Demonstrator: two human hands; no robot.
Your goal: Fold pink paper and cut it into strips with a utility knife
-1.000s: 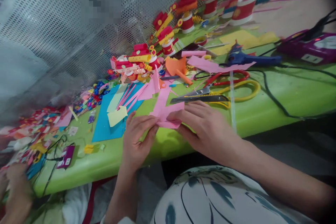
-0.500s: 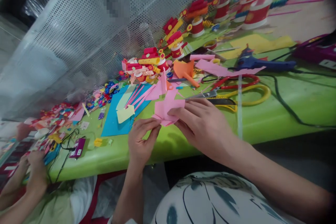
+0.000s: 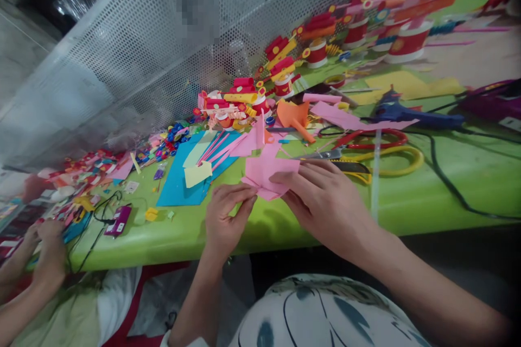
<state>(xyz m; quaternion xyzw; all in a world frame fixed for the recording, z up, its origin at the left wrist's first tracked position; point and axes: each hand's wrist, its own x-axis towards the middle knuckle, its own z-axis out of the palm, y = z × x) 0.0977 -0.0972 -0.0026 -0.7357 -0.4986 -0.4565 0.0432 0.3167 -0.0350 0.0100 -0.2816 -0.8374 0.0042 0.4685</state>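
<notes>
A folded piece of pink paper [image 3: 266, 171] is held up over the front of the green table, between my two hands. My left hand [image 3: 226, 217] pinches its lower left edge with thumb and forefinger. Closed on its right side is my right hand [image 3: 325, 203], thumb in front and fingers behind. Past the paper lie a blue sheet [image 3: 173, 187], a pale yellow piece of paper [image 3: 198, 174] and thin pink strips [image 3: 215, 146]. Scissors with yellow and red handles [image 3: 407, 161] and a yellow-and-black cutter [image 3: 354, 169] lie just beyond my right hand.
A blue glue gun [image 3: 415, 114] with a black cord [image 3: 443, 184] sits at the right. Red and white paper models [image 3: 409, 43] line the back by a perforated metal panel [image 3: 142, 38]. At far left are a co-worker's hands [image 3: 49, 244] and a purple box [image 3: 118, 221].
The camera view has shifted slightly. Both hands keep their hold on the pink paper, which appears opened a little wider. The co-worker's hands have moved slightly.
</notes>
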